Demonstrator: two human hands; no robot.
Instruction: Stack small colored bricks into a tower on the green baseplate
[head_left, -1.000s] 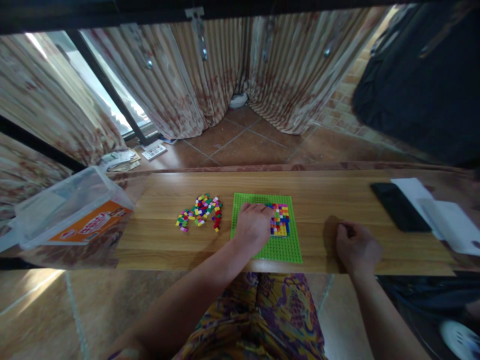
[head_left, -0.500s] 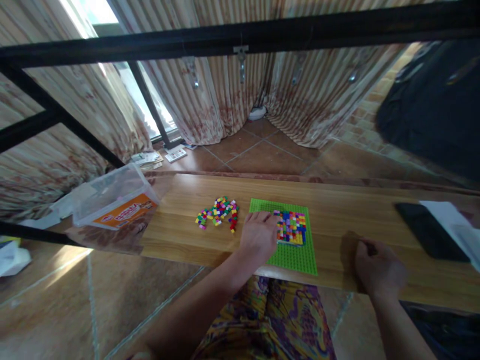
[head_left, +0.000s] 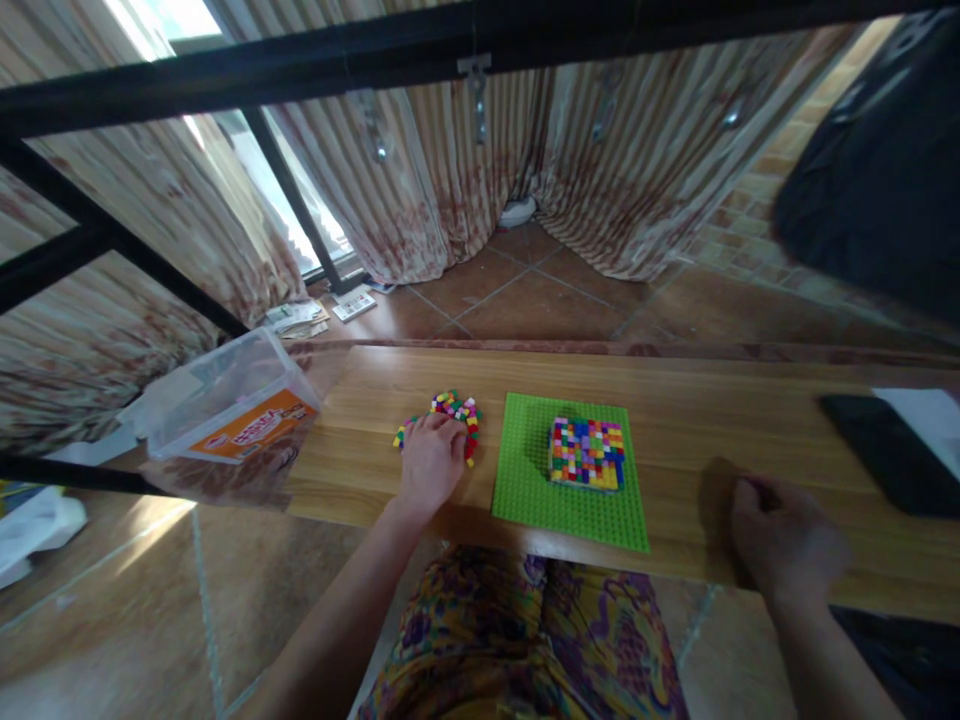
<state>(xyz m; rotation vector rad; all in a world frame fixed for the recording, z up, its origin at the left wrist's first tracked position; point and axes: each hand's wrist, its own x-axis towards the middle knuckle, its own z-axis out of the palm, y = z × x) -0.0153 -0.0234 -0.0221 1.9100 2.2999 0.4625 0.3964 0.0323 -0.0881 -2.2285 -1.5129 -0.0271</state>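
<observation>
My left hand [head_left: 433,458] reaches down over a loose pile of small coloured building bricks [head_left: 454,402], covering part of it. Its fingers are bent and drawn together; the fingertips are hidden, so what they grip cannot be made out. To the right of that hand lies a green baseplate [head_left: 521,490]. A rectangular block of multicoloured bricks [head_left: 586,453] stands on the plate, right of its middle. My right hand [head_left: 784,535] rests on the table to the right of the plate, curled into a loose fist with nothing visible in it.
The wooden table [head_left: 682,440] is long and narrow. A clear plastic box [head_left: 240,395] with an orange label stands beyond its left end. A dark flat object [head_left: 885,450] and white paper [head_left: 919,415] lie at the right. A black metal bar [head_left: 420,50] crosses above.
My left hand has moved left from the brick block on the baseplate to the loose pile, uncovering the block. My right hand stays in its loose fist. The view has shifted slightly.
</observation>
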